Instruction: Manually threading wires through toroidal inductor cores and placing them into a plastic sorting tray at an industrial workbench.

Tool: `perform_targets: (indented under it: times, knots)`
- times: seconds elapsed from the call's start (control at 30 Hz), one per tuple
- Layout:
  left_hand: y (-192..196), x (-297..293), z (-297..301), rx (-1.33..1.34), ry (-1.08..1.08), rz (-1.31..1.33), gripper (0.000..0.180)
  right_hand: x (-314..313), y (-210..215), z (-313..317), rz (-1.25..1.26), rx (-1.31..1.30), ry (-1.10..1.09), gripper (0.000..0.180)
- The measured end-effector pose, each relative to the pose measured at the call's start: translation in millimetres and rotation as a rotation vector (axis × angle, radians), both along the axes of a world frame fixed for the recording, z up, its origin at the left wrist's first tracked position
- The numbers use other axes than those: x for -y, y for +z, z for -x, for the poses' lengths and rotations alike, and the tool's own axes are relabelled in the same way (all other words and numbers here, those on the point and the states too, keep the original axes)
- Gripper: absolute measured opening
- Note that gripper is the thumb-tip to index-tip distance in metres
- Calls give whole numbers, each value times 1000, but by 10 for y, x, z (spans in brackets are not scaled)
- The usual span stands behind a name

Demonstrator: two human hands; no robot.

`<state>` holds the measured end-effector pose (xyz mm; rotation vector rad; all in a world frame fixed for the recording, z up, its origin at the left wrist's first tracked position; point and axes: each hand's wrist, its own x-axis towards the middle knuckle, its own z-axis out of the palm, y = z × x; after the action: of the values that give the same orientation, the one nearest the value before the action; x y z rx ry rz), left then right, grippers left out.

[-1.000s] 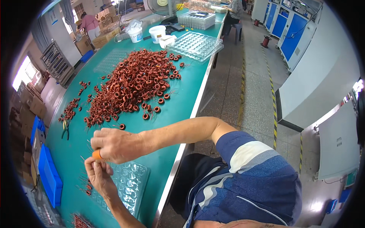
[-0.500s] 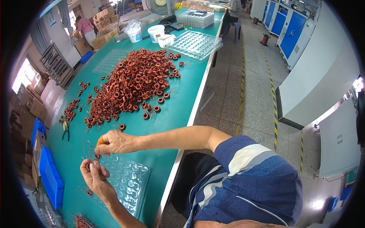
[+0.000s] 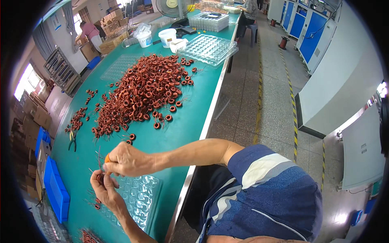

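My left hand [image 3: 107, 190] pinches a small reddish-brown wound ring coil [image 3: 101, 177], with thin wire leads standing up from it. Close above it, my right hand [image 3: 129, 159] is closed, thumb and fingers pressed together at the coil's leads; what lies between its fingertips is too small to make out. An orange cover [image 3: 107, 158] sits on one right finger. Beneath the hands lies a clear plastic tray [image 3: 150, 184] with round pockets. Ahead of them spreads a large heap of similar ring coils [image 3: 142, 87]. Two loose coils [image 3: 132, 137] lie just beyond my right hand.
Pliers [image 3: 72, 141] rest on the green table [image 3: 174, 141], left of the heap. A blue bin [image 3: 56, 188] stands along the left edge. White tubs [image 3: 166, 37], clear trays [image 3: 208, 48] and a fan [image 3: 170, 6] are at the far end. More coils [image 3: 88, 235] lie at the bottom.
My right hand has come slightly nearer and its fingertips now meet the coil in my left hand. The left hand has shifted a little to the right.
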<state>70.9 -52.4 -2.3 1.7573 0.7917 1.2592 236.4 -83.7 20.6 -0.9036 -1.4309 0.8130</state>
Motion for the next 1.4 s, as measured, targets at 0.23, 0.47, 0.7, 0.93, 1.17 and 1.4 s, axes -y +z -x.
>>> perform_targets:
  times: [0.23,0.47,0.7,0.93,1.17,1.4]
  knots:
    - [42,17,50,181,-213,312,22,-71,-30,-91,58,46,-58,36]
    - [89,86,-28,192,-181,502,42,-34,-73,-190,52,156,-212,56]
    - [27,32,-107,251,-176,725,51,7,-178,-363,228,-12,13,59]
    - [-99,34,-23,205,-197,606,44,-183,-331,-160,350,-381,163,31]
    - [-190,-90,-34,23,-397,237,26,-112,-292,-267,393,-372,57,20]
    - [-143,-35,35,29,-340,117,28,6,-179,-183,259,-157,24,24]
